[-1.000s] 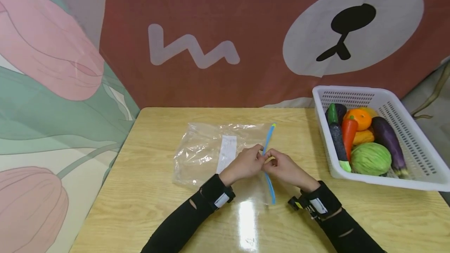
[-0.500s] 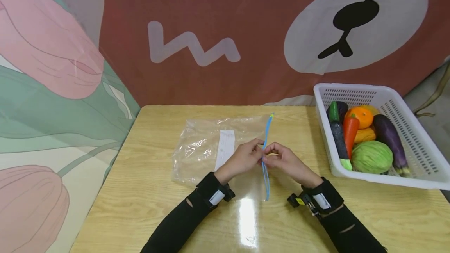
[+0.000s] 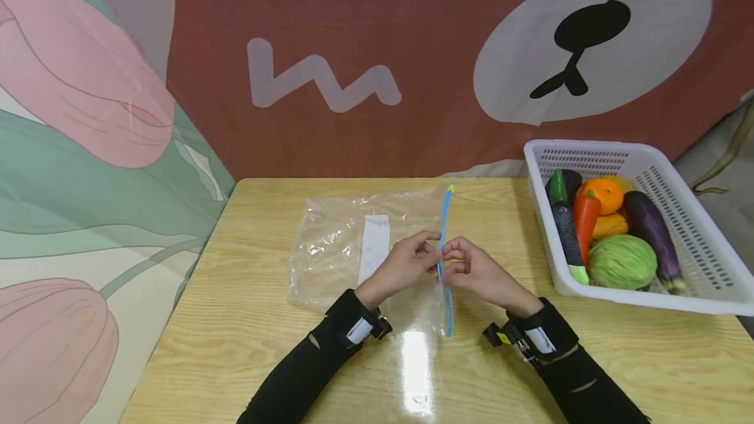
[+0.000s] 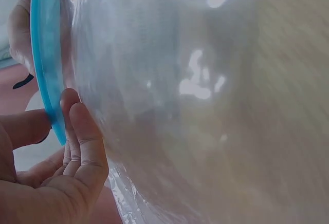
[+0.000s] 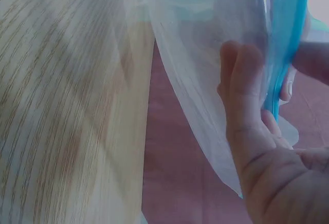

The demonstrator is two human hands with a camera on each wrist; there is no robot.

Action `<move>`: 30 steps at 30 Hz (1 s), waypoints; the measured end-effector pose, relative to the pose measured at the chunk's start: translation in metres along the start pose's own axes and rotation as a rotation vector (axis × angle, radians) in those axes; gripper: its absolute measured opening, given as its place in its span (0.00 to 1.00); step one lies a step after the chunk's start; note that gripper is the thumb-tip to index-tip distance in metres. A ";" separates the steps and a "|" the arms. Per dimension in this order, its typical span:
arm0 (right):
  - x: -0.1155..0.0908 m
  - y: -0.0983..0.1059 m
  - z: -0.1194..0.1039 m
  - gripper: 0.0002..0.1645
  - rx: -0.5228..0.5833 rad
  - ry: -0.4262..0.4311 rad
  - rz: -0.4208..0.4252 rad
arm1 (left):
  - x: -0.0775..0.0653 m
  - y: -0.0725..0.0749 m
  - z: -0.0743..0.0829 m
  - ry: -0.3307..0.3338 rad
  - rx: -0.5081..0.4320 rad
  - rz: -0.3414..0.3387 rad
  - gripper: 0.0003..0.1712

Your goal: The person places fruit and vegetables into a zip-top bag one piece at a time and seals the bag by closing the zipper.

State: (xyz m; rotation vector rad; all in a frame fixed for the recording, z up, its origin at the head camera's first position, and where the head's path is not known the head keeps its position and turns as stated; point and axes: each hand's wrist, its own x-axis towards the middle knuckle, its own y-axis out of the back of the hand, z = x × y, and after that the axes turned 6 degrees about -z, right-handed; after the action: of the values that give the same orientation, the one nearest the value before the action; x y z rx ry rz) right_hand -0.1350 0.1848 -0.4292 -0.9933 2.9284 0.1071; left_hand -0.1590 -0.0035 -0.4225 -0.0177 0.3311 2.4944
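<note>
Wood-grained table in front of a red-brown cloth backdrop printed with a pale muzzle; above the basket hangs part of that print, and far to the basket's left is a panel of pink flowers. White and slotted, the basket is the landmark here. Inside it sit a green cabbage, a purple eggplant, a red pepper, an orange round item and a long dark-green vegetable.

To the basket's left, on the tabletop, is a clear plastic bag with a white label; its blue strip runs along the edge facing the basket — yellow-green at the far end. Both hands are on that strip, near its middle and just beside each other. The left hand, farther from the basket, pinches it between thumb and fingers; the right hand, nearer the basket, pinches it too — thumb on the basket side. Black sleeves cover both forearms.
</note>
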 end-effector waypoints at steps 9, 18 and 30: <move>0.006 -0.009 -0.010 0.20 -0.113 -0.083 0.187 | -0.003 -0.003 0.008 -0.010 0.143 0.049 0.23; 0.003 -0.011 -0.016 0.22 -0.240 -0.074 0.292 | -0.019 0.010 0.026 -0.057 0.297 0.181 0.27; -0.011 -0.015 -0.036 0.07 -0.442 0.062 0.330 | -0.045 0.033 0.039 -0.239 0.675 0.320 0.09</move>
State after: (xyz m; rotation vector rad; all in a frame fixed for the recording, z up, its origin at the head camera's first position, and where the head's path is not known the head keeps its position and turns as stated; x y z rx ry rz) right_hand -0.1181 0.1766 -0.3934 -0.5328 3.1690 0.7759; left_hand -0.1391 -0.0456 -0.3728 0.6433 1.1217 2.5203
